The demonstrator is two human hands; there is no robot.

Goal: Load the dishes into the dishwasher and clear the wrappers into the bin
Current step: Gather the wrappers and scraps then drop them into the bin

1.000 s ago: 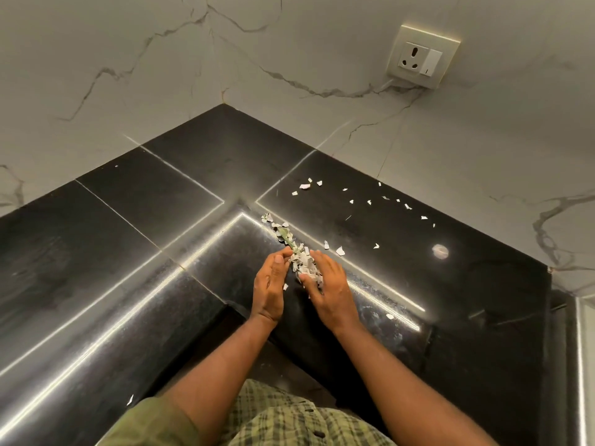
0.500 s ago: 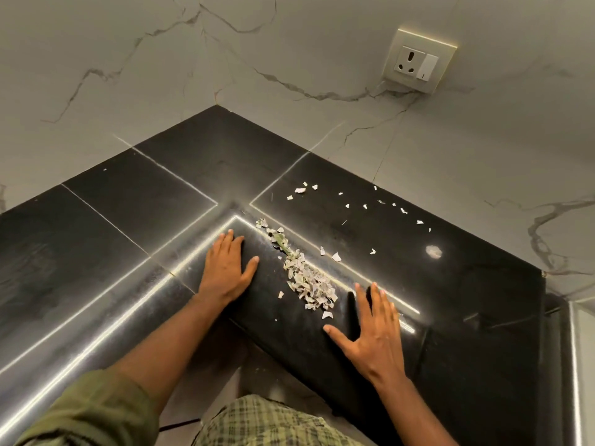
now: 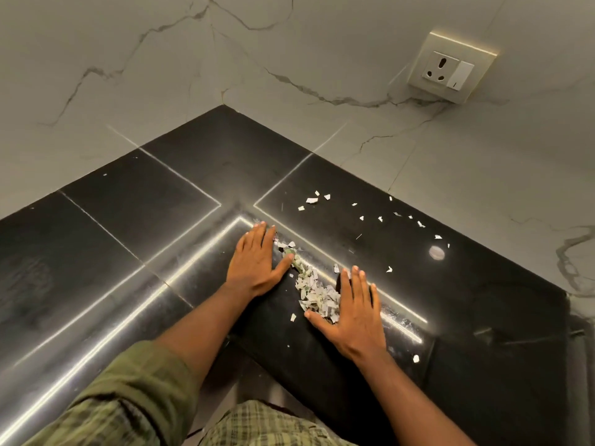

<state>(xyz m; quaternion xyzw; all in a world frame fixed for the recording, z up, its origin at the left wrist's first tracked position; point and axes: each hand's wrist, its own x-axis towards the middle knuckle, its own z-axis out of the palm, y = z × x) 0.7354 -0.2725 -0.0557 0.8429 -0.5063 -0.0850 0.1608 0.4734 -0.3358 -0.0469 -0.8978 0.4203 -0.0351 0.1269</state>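
Both hands lie flat on the black counter [image 3: 135, 220] near the middle of the frame, with a heap of torn wrapper scraps [image 3: 314, 289] between them. The left hand [image 3: 257, 262] sits just above and to the left of centre, palm down, fingers straight and close together pointing toward the upper right, its thumb spread out to the right so that the tip touches the upper end of the heap. The right hand [image 3: 355, 312] sits lower and to the right of centre, also palm down with fingers straight and slightly fanned, thumb stretched to the left along the lower edge of the heap; its inner edge touches the thickest part of the scraps. Neither hand is pinching or holding anything; each grip is open and pressed onto the surface. The heap runs as a narrow diagonal band from the left thumb down to the right thumb, mostly white bits with a little green at its upper end. More loose scraps [image 3: 380, 217] lie scattered on the counter toward the upper right, well apart from both hands, and a single scrap [image 3: 415, 358] lies to the lower right of the right hand. A wall socket with a switch [image 3: 449, 70] sits on the marble wall [image 3: 161, 59] at the upper right of the frame.
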